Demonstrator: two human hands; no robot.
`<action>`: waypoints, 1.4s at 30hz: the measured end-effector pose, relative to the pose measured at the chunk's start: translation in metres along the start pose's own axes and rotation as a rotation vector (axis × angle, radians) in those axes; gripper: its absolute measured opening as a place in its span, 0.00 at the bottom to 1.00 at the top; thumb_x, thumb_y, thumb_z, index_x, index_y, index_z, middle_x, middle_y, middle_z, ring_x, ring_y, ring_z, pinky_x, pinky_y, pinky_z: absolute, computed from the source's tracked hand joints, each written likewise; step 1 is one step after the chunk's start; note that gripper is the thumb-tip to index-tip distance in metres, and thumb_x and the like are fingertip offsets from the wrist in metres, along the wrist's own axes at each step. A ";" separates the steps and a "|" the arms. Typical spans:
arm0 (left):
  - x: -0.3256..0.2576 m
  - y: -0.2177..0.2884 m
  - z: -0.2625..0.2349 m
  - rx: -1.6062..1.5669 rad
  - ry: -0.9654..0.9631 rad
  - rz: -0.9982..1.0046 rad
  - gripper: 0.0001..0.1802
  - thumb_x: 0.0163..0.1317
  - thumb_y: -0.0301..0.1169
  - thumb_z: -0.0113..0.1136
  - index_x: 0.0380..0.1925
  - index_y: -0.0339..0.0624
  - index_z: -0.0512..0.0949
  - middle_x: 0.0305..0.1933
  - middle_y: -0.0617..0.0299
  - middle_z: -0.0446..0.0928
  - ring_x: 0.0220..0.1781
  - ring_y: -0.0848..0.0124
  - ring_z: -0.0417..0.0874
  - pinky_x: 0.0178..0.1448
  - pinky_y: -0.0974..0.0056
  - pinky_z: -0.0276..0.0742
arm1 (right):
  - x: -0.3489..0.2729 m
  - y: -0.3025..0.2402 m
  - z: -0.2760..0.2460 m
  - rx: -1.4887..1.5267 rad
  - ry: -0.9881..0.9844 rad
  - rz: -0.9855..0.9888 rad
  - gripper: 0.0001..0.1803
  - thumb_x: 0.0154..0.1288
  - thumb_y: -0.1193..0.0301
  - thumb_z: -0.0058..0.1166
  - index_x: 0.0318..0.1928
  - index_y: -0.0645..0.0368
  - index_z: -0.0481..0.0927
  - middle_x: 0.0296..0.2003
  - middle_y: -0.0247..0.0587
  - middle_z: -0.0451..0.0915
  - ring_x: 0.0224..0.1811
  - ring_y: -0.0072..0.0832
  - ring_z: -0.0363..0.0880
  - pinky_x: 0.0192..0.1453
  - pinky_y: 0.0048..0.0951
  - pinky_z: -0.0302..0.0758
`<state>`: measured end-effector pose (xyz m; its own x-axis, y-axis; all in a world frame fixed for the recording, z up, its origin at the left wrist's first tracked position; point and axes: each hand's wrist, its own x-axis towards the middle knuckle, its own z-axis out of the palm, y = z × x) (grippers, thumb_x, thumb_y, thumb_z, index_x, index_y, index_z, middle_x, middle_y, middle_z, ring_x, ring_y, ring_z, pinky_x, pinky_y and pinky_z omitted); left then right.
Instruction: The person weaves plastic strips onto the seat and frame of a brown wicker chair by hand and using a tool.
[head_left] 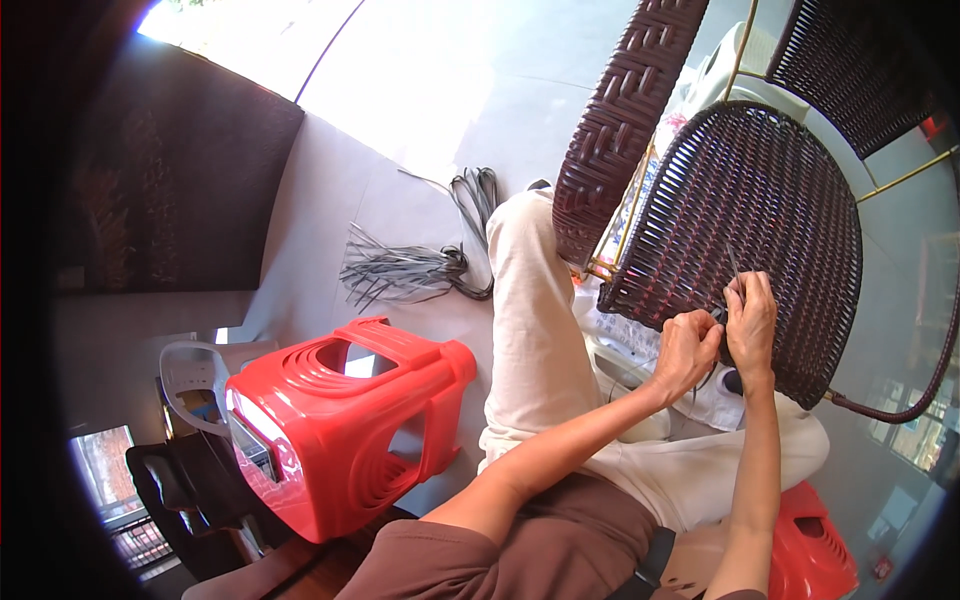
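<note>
In front of me on the right stands a chair with a woven dark brown seat [740, 200] on a thin gold-coloured frame. At the seat's near edge, my right hand [752, 315] is closed in a pinch around a thin dark strand [733, 258] that sticks up past the fingertips over the weave. Right beside it, my left hand [688, 350] has its fingers curled and pressed together. Dark strand ends show between the two hands, but what the left fingers hold is too small to make out.
A braided brown armrest [625, 130] rises left of the seat, and a woven backrest [850, 75] is at the far right. Grey strips [410, 272] lie bundled on the floor. A red plastic stool [390, 400] lies on its side to my left; another red piece [812, 545] is at lower right.
</note>
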<state>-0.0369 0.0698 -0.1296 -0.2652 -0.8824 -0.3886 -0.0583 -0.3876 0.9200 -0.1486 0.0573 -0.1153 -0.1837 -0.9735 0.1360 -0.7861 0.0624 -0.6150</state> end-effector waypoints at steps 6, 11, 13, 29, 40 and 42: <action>0.002 0.006 -0.007 -0.049 -0.102 -0.034 0.08 0.57 0.24 0.53 0.26 0.27 0.75 0.18 0.58 0.77 0.17 0.76 0.77 0.21 0.71 0.73 | 0.003 0.001 0.007 -0.011 0.207 0.028 0.04 0.66 0.76 0.43 0.38 0.65 0.67 0.33 0.52 0.74 0.35 0.47 0.75 0.39 0.41 0.70; 0.022 -0.002 0.003 0.233 -0.176 0.164 0.03 0.52 0.17 0.52 0.26 0.29 0.76 0.20 0.56 0.78 0.22 0.73 0.80 0.27 0.67 0.77 | 0.040 0.011 -0.010 0.032 0.243 0.125 0.04 0.63 0.74 0.45 0.37 0.62 0.70 0.26 0.49 0.77 0.27 0.48 0.77 0.31 0.44 0.71; 0.021 0.004 -0.004 0.563 -0.109 0.321 0.04 0.53 0.17 0.52 0.27 0.32 0.76 0.21 0.55 0.78 0.22 0.71 0.81 0.26 0.67 0.77 | 0.049 0.013 -0.005 0.059 0.341 0.007 0.04 0.63 0.75 0.45 0.38 0.61 0.70 0.25 0.48 0.78 0.26 0.46 0.78 0.29 0.44 0.71; 0.019 0.020 -0.015 0.380 -0.132 0.153 0.10 0.53 0.23 0.59 0.33 0.26 0.78 0.23 0.54 0.79 0.23 0.73 0.81 0.28 0.70 0.78 | 0.021 0.019 0.002 0.469 0.075 0.352 0.08 0.49 0.76 0.61 0.27 0.66 0.76 0.21 0.44 0.78 0.23 0.29 0.77 0.28 0.28 0.72; 0.017 0.030 -0.006 0.501 -0.006 0.414 0.13 0.50 0.21 0.59 0.38 0.36 0.74 0.25 0.56 0.78 0.25 0.66 0.80 0.31 0.65 0.73 | 0.082 0.009 -0.042 0.246 0.310 0.050 0.06 0.55 0.77 0.57 0.28 0.66 0.75 0.21 0.44 0.78 0.20 0.27 0.75 0.25 0.28 0.73; 0.017 0.032 -0.004 0.452 0.014 0.374 0.12 0.51 0.23 0.59 0.38 0.35 0.75 0.29 0.56 0.79 0.27 0.69 0.81 0.32 0.67 0.74 | 0.080 0.012 -0.046 0.249 0.356 0.000 0.06 0.55 0.77 0.57 0.28 0.67 0.75 0.21 0.44 0.78 0.20 0.27 0.76 0.26 0.27 0.73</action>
<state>-0.0392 0.0413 -0.1070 -0.3342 -0.9420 -0.0306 -0.3682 0.1006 0.9243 -0.2000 -0.0095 -0.0759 -0.4102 -0.8343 0.3683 -0.6279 -0.0345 -0.7775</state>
